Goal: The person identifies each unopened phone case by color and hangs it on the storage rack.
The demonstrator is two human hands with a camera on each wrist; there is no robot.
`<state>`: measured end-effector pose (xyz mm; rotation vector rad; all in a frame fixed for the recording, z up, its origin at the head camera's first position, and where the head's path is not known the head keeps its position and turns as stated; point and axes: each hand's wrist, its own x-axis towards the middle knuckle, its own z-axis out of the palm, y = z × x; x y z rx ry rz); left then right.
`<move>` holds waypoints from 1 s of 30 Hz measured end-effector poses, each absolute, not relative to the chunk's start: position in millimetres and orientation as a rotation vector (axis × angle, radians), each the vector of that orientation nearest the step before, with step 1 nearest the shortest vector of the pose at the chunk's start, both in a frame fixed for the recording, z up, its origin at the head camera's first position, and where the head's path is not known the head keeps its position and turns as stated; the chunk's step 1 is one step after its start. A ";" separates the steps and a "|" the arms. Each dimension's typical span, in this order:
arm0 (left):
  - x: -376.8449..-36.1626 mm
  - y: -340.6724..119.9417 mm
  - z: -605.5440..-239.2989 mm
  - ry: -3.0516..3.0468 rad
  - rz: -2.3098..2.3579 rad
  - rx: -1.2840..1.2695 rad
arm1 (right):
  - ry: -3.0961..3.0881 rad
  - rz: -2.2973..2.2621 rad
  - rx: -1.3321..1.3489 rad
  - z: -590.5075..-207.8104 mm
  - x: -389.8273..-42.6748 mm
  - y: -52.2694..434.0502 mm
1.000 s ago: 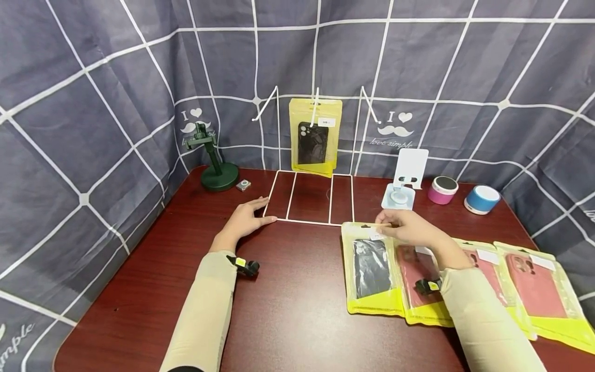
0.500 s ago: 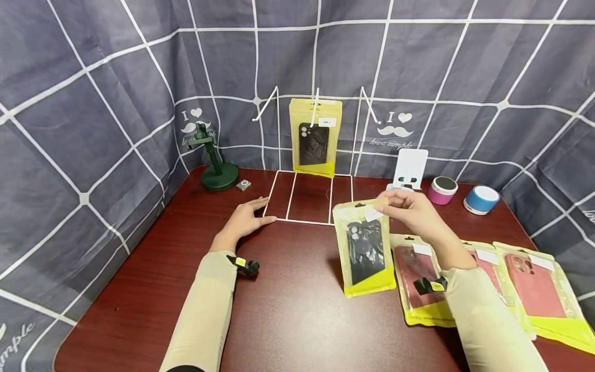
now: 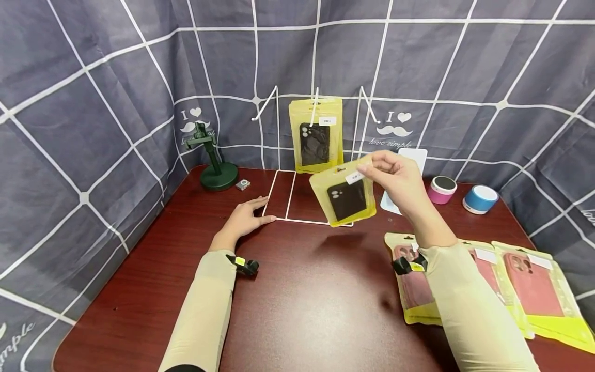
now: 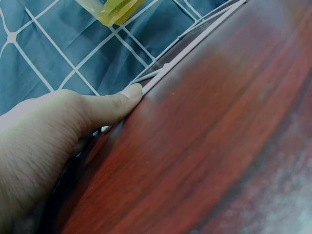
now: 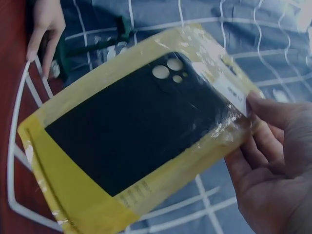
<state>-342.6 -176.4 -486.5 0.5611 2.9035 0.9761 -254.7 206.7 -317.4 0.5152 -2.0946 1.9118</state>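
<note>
On the dark red wooden tabletop [image 3: 297,310], at the back centre, a white wire display rack [image 3: 309,199] against the grey checked cloth backdrop [image 3: 93,103]. On its middle hook, a yellow packaged black phone case [image 3: 316,137]. In front of it and held above the tabletop, a second yellow pouch with a black phone case [image 3: 344,195], pinched by fingers [image 3: 378,164] of the right hand [image 3: 400,183]. At the rack's front left corner, the left hand [image 3: 244,219], touching the wire. Left of the rack, a dark green phone stand [image 3: 214,165]. Right of the rack, a white phone holder [image 3: 409,170], then a pink round speaker [image 3: 442,189], then a blue round speaker [image 3: 481,199]. At the front right, lying flat side by side, yellow pouches with pink phone cases [image 3: 530,284].
</note>
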 end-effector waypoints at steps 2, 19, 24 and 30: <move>-343.0 -176.6 -486.4 2.900 0.974 0.564 | -2.094 1.853 0.518 -306.2 -257.3 195.4; -343.9 -175.9 -486.5 2.915 0.955 0.544 | -2.053 1.625 0.441 -257.0 -290.6 137.4; -342.4 -175.7 -485.9 2.905 0.961 0.538 | -2.102 1.540 0.385 -259.9 -297.3 133.7; -341.3 -176.4 -484.8 2.898 0.975 0.537 | -2.095 1.533 0.381 -263.9 -303.4 131.6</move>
